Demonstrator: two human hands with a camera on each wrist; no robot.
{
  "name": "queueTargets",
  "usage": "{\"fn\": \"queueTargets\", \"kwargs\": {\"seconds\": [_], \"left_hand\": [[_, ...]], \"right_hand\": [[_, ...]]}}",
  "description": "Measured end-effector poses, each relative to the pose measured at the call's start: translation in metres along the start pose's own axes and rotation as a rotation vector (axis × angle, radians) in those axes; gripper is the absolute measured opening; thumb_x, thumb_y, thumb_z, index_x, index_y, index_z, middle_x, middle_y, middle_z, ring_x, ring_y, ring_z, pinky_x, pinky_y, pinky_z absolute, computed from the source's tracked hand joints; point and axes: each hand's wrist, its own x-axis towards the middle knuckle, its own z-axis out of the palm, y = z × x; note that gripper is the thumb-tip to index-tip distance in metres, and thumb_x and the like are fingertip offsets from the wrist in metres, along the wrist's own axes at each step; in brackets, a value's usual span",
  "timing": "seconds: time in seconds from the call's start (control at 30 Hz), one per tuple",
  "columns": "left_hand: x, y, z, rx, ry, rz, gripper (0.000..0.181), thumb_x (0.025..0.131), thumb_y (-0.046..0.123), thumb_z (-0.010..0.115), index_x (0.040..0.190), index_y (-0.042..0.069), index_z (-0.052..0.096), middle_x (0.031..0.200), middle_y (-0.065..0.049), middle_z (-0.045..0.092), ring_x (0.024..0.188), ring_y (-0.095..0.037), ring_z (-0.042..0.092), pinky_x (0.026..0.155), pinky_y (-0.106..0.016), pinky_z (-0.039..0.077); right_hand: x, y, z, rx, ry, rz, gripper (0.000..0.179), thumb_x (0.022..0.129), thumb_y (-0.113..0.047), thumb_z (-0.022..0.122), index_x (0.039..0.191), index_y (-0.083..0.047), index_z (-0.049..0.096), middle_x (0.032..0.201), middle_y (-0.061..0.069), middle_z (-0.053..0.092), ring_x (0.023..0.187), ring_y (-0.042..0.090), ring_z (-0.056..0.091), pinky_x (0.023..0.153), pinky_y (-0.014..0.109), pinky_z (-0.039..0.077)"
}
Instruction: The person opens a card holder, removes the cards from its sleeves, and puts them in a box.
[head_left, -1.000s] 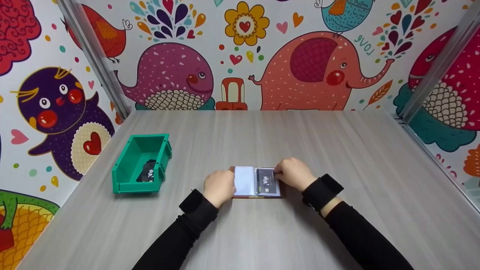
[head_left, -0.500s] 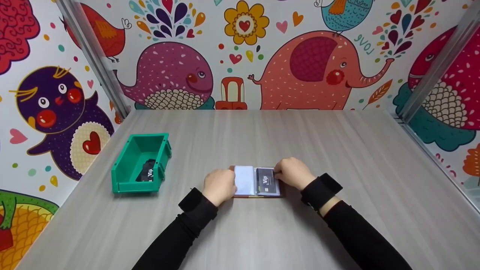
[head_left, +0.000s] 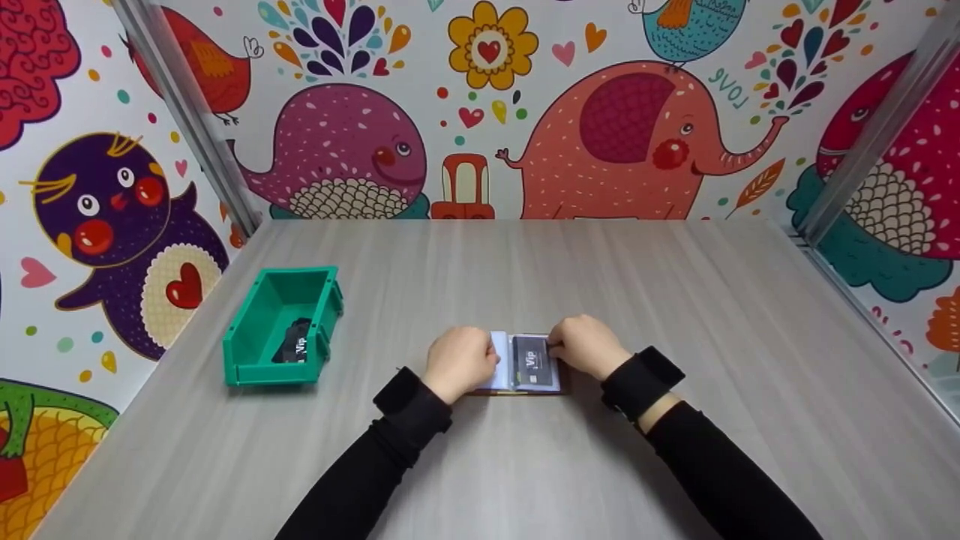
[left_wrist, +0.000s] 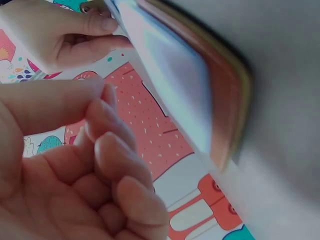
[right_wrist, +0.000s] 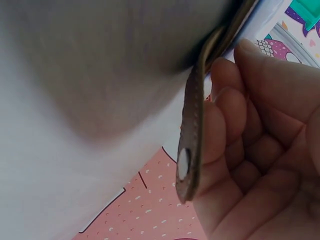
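Observation:
A brown card holder (left_wrist: 226,95) lies spread on the table. In the head view, a black "Vip" card (head_left: 533,362) sits in the clear sleeve of its right page. My left hand (head_left: 460,363) hovers over the left page (head_left: 501,377), covering much of it. In the left wrist view its fingers are curled, thumb tip against the index finger, with nothing between them, apart from the holder. My right hand (head_left: 589,347) pinches the holder's right edge between thumb and index finger. Beside those fingers hangs the holder's strap (right_wrist: 191,132) with a metal snap.
A green bin (head_left: 271,375) stands on the left of the table, with several black cards (head_left: 296,343) inside. Printed walls (head_left: 480,112) rise behind and at both sides of the grey table (head_left: 480,465).
My left hand has let go of the holder's left edge and moved right and slightly up, over the left page. The right hand and the holder stay put.

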Motion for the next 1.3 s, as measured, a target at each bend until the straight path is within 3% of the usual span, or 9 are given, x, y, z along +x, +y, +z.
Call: {"fn": "queueTargets", "kwargs": {"seconds": [0.43, 0.67, 0.77, 0.9, 0.97, 1.3], "left_hand": [[0.007, 0.013, 0.011, -0.043, -0.031, -0.025, 0.037, 0.083, 0.013, 0.071, 0.056, 0.015, 0.046, 0.059, 0.001, 0.050, 0.053, -0.019, 0.046, 0.050, -0.038, 0.042], [0.008, 0.015, 0.015, -0.038, -0.079, -0.035, 0.027, 0.081, 0.016, 0.071, 0.058, 0.013, 0.057, 0.059, 0.003, 0.057, 0.058, -0.021, 0.055, 0.083, -0.044, 0.045], [0.008, 0.017, 0.016, -0.034, -0.098, -0.067, 0.030, 0.080, 0.017, 0.071, 0.055, 0.015, 0.054, 0.061, 0.002, 0.058, 0.059, -0.022, 0.056, 0.078, -0.045, 0.047], [0.009, 0.020, 0.017, -0.032, -0.121, -0.117, 0.031, 0.080, 0.018, 0.071, 0.056, 0.016, 0.050, 0.066, -0.002, 0.060, 0.061, -0.022, 0.056, 0.058, -0.043, 0.048], [0.009, 0.022, 0.018, -0.030, -0.133, -0.130, 0.030, 0.080, 0.018, 0.071, 0.058, 0.015, 0.051, 0.068, -0.003, 0.061, 0.061, -0.022, 0.056, 0.055, -0.043, 0.048], [0.013, 0.021, 0.022, -0.039, -0.190, -0.172, 0.018, 0.081, 0.020, 0.072, 0.071, 0.007, 0.064, 0.081, -0.009, 0.068, 0.067, -0.023, 0.059, 0.059, -0.044, 0.050]], "right_hand": [[0.000, 0.001, 0.004, 0.011, 0.011, 0.020, 0.007, 0.077, -0.005, 0.081, 0.084, -0.005, 0.079, 0.082, 0.007, 0.073, 0.074, 0.025, 0.067, 0.069, 0.042, 0.053], [0.000, 0.002, 0.003, 0.022, 0.013, 0.025, 0.007, 0.077, -0.005, 0.081, 0.083, -0.005, 0.079, 0.081, 0.007, 0.073, 0.073, 0.025, 0.067, 0.069, 0.042, 0.053], [0.000, 0.002, 0.003, 0.023, 0.016, 0.025, 0.007, 0.077, -0.005, 0.081, 0.083, -0.005, 0.078, 0.081, 0.006, 0.073, 0.073, 0.025, 0.067, 0.069, 0.042, 0.053], [-0.001, 0.001, 0.003, 0.021, 0.013, 0.029, 0.007, 0.078, -0.004, 0.080, 0.085, -0.005, 0.079, 0.082, 0.007, 0.073, 0.075, 0.025, 0.068, 0.070, 0.042, 0.053], [-0.001, 0.001, 0.003, 0.019, 0.011, 0.032, 0.007, 0.078, -0.005, 0.080, 0.085, -0.005, 0.079, 0.083, 0.008, 0.073, 0.075, 0.026, 0.068, 0.071, 0.042, 0.053], [-0.001, 0.002, 0.004, 0.009, 0.019, 0.007, 0.007, 0.077, -0.005, 0.081, 0.083, -0.004, 0.078, 0.081, 0.007, 0.073, 0.073, 0.025, 0.067, 0.068, 0.043, 0.053]]}}
